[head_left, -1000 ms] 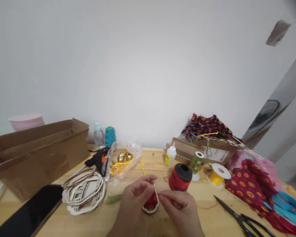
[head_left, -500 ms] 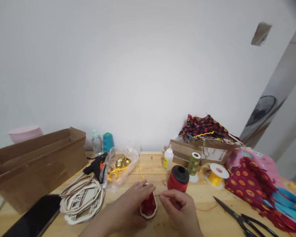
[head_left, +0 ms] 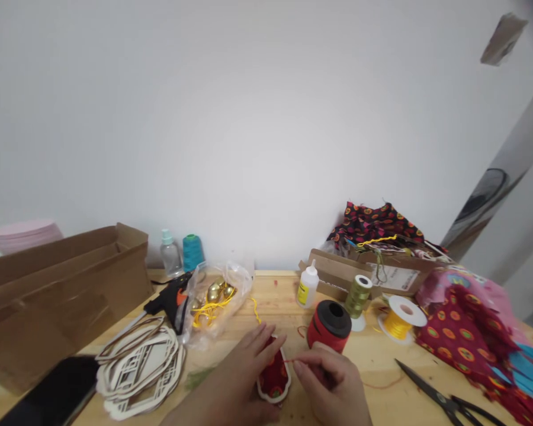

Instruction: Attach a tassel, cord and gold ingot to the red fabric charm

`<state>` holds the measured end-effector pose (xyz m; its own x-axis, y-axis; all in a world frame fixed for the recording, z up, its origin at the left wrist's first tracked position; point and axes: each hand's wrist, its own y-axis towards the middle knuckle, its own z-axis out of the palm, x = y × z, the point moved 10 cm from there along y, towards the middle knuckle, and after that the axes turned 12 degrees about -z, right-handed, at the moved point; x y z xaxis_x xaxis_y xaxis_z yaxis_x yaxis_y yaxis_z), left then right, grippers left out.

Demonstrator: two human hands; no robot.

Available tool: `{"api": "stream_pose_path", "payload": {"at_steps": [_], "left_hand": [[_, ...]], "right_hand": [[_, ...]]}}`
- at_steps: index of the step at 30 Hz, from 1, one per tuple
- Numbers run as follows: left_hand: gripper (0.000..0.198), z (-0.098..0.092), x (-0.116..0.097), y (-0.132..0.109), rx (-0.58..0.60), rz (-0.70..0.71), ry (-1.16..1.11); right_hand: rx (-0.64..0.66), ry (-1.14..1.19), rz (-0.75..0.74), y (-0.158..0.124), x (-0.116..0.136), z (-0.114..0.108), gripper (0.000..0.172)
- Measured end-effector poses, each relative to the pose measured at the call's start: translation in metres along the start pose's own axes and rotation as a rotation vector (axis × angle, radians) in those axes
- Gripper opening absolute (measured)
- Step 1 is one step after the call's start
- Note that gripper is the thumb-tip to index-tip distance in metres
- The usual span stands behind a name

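A small white-edged wooden frame with patterned dark red fabric [head_left: 275, 381] lies low in the middle of the head view. My left hand [head_left: 249, 370] steadies it from the left, fingers reaching across its upper part and hiding some of it. My right hand [head_left: 333, 381] is closed, thumb and forefinger pinching a thin red cord [head_left: 288, 360] that runs to the frame's right edge. Just beyond that hand stands a red spool with a black top [head_left: 330, 325]. Loose red cord [head_left: 384, 386] trails over the wooden table to the right.
At left are a cardboard box [head_left: 66, 290], a black phone [head_left: 48, 393], stacked wooden frames [head_left: 142, 370] and a glue gun [head_left: 171, 302]. A bag of gold bells [head_left: 217, 296] lies behind. Rightward are a glue bottle [head_left: 308, 287], yellow cord spool [head_left: 400, 322], scissors [head_left: 444, 399] and fabric [head_left: 462, 331].
The view has shifted and tilted slightly. Both hands keep their places at the frame, with the red cord still pinched on the right. A blurred green tuft now shows beside my left forearm.
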<state>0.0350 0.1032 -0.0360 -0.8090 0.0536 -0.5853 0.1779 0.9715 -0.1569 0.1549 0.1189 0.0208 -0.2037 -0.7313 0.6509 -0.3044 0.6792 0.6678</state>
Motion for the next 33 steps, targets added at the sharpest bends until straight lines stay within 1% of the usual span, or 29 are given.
{"api": "stream_pose_path", "payload": {"at_steps": [3,6,8,11,13,15,18,22,24,27,30,33], "left_hand": [[0.088,-0.005,-0.004,0.001,-0.028,0.006,-0.023],[0.093,-0.017,0.001,-0.001,-0.12,-0.004,-0.146],[0.09,-0.023,0.009,-0.002,-0.167,-0.032,-0.295],[0.084,-0.03,0.018,-0.002,-0.174,-0.061,-0.636],[0.083,-0.034,0.017,-0.001,-0.16,-0.036,-0.864],[0.081,-0.036,0.011,-0.001,-0.139,-0.012,-0.984],[0.069,-0.034,0.003,-0.001,-0.12,0.013,-0.981],[0.058,-0.023,-0.003,-0.001,-0.089,0.048,-0.938],[0.058,-0.015,-0.004,0.001,-0.053,0.053,-0.977],[0.058,-0.006,-0.006,0.003,-0.015,0.054,-1.01],[0.053,-0.003,-0.009,0.003,0.003,0.064,-0.99],[0.049,-0.003,-0.012,0.002,0.004,0.05,-0.931]], "right_hand": [[0.011,-0.007,0.01,-0.001,-0.001,0.001,0.016],[-0.007,-0.017,0.012,-0.003,-0.003,-0.001,0.015],[-0.034,-0.027,-0.003,-0.003,-0.001,-0.005,0.015],[-0.055,-0.045,-0.092,0.0,0.012,-0.012,0.013],[-0.073,-0.066,-0.187,0.003,0.025,-0.018,0.01],[-0.122,-0.102,-0.274,0.004,0.038,-0.026,0.01],[-0.194,-0.191,-0.357,0.003,0.052,-0.036,0.012],[-0.219,-0.313,-0.459,-0.001,0.066,-0.036,0.013],[-0.242,-0.325,-0.473,-0.002,0.07,-0.036,0.013],[-0.31,-0.314,-0.482,-0.001,0.076,-0.04,0.014],[-0.356,-0.317,-0.49,0.001,0.081,-0.042,0.015],[-0.36,-0.339,-0.483,0.001,0.081,-0.041,0.015]]}}
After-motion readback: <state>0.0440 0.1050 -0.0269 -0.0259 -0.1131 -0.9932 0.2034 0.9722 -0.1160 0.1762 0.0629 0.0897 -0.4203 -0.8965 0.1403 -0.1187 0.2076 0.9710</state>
